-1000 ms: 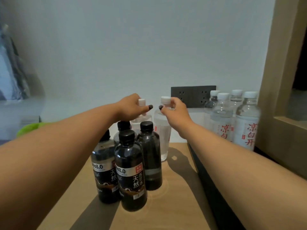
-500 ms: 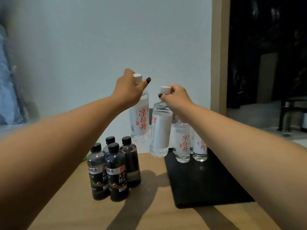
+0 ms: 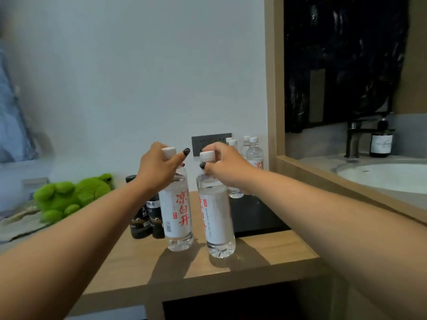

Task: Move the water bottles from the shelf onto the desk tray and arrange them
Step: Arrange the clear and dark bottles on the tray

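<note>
Head view: the left hand [image 3: 159,168] has its grip closed around the neck of a clear water bottle [image 3: 176,213], fingers curled just under the white cap. The right hand [image 3: 221,163] likewise pinches the neck of a second clear bottle [image 3: 217,218] below its cap. Both bottles stand with their long axes close to vertical, caps up and bases down, the red lettering on their white labels running top to bottom. The left one leans a little, its base toward the right. They are just beside each other, not touching, over the front part of the wooden tabletop [image 3: 265,250]; whether their bases rest on the wood or hang just above it cannot be told, though shadows lie directly under them. Behind the right bottle a black tray [image 3: 258,215] lies on the tabletop, carrying four more clear bottles [image 3: 254,155] upright at its far edge by the wall. Dark bottles [image 3: 147,215] stand in a cluster behind the left hand's bottle. A green plush toy [image 3: 69,197] lies off to the left, and a white sink [image 3: 383,176] sits to the right.
</note>
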Demonstrator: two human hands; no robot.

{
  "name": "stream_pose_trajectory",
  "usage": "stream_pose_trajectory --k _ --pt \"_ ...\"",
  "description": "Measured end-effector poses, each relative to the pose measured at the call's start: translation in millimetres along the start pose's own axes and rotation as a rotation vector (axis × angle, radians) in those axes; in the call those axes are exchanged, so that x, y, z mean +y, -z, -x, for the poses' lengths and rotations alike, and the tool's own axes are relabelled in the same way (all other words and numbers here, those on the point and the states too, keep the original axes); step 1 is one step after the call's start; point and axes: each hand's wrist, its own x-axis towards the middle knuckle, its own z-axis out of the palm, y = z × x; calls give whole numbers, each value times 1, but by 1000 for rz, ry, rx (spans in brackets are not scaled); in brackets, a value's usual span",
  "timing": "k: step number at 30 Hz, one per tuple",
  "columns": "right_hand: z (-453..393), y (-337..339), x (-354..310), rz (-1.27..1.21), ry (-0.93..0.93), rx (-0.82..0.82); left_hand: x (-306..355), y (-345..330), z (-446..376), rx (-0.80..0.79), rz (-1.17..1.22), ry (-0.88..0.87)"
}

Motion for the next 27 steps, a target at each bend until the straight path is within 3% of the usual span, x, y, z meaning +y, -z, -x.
stream_pose_trajectory --k 6,11,17,21,27 --pt "11 -17 17 -78 32 -50 -27 1 29 18 20 23" --pt "19 -21 31 -227 41 -51 -38 -2 42 128 174 39" --pt "47 -44 62 -466 5 79 -69 -29 75 -50 463 119" --pt "74 -81 103 -338 -120 102 -88 -44 93 -101 681 158" --pt "82 -82 128 -525 -170 37 -112 -54 104 -290 915 271"
